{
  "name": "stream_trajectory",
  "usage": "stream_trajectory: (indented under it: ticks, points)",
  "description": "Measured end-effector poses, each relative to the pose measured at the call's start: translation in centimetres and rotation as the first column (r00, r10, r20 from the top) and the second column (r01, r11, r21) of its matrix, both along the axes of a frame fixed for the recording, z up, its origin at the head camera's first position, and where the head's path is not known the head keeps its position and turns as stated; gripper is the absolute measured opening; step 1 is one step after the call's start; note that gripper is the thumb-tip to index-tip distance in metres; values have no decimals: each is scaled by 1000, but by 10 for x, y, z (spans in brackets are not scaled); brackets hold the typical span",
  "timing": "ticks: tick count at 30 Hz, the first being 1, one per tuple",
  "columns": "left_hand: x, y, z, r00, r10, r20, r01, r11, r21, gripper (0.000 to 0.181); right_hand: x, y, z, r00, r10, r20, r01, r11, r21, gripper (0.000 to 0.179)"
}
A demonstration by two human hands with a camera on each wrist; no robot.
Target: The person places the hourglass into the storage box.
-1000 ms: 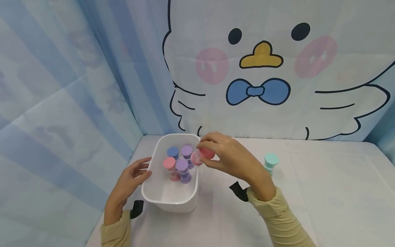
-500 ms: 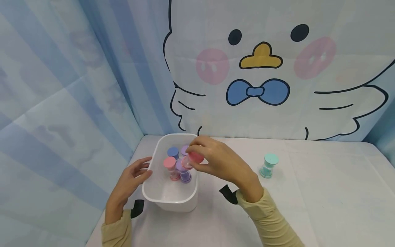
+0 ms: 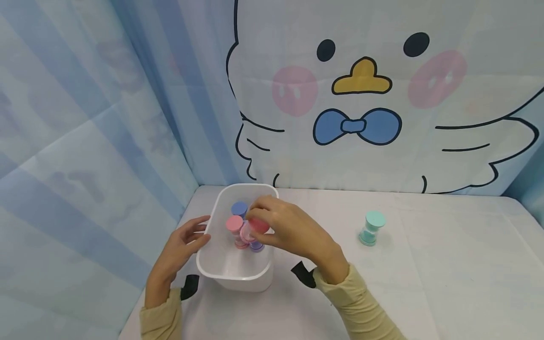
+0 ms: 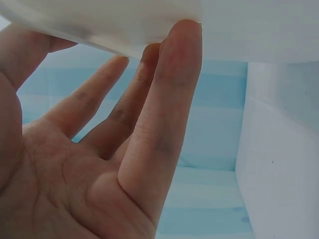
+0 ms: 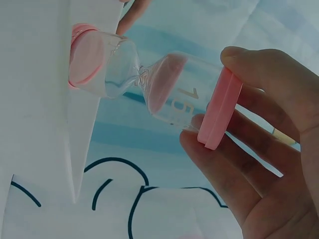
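Note:
My right hand [image 3: 293,229] pinches a pink sand timer [image 3: 259,225] by one end cap, over the inside of a white plastic bin [image 3: 238,284]. In the right wrist view, thumb and fingertips hold the cap of this sand timer [image 5: 169,84], which is tilted, marked 15, with pink sand inside. Another pink timer [image 3: 234,224], a blue one [image 3: 239,208] and part of a purple one [image 3: 257,247] stand in the bin; my right hand hides some of the contents. My left hand [image 3: 182,245] touches the bin's left side, its extended fingertips against the bin wall [image 4: 109,25].
A teal sand timer [image 3: 371,228] stands upright on the white tabletop [image 3: 425,274], right of the bin. Behind the table hangs a backdrop [image 3: 361,165] with a cartoon bird, and a blue patterned curtain [image 3: 85,165] lines the left.
My right hand has carried the pink timer leftward and down, from the bin's right rim to over the standing timers. The left hand stays at the bin's side.

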State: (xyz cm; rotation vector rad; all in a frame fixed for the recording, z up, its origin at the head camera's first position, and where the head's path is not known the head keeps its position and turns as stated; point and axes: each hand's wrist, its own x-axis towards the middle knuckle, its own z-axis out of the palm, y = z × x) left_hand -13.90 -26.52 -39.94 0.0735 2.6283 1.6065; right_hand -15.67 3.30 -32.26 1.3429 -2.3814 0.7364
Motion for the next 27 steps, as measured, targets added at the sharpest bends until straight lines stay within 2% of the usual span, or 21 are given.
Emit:
stream_trajectory:
  ticks: [4, 11, 27]
  points:
    - [0, 0, 1, 1000, 3, 5, -3, 1000, -5, 54, 1, -5, -6, 1000, 9, 16, -9, 1000, -1, 27]
    - [1, 1, 2, 1000, 6, 12, -6, 1000, -12, 54, 0, -15, -15, 1000, 21, -12, -21, 1000, -7, 24]
    - [1, -1, 1, 1000, -13, 1, 13, 1000, 19, 53, 3, -37, -32, 1000, 8, 9, -9, 993, 119, 29]
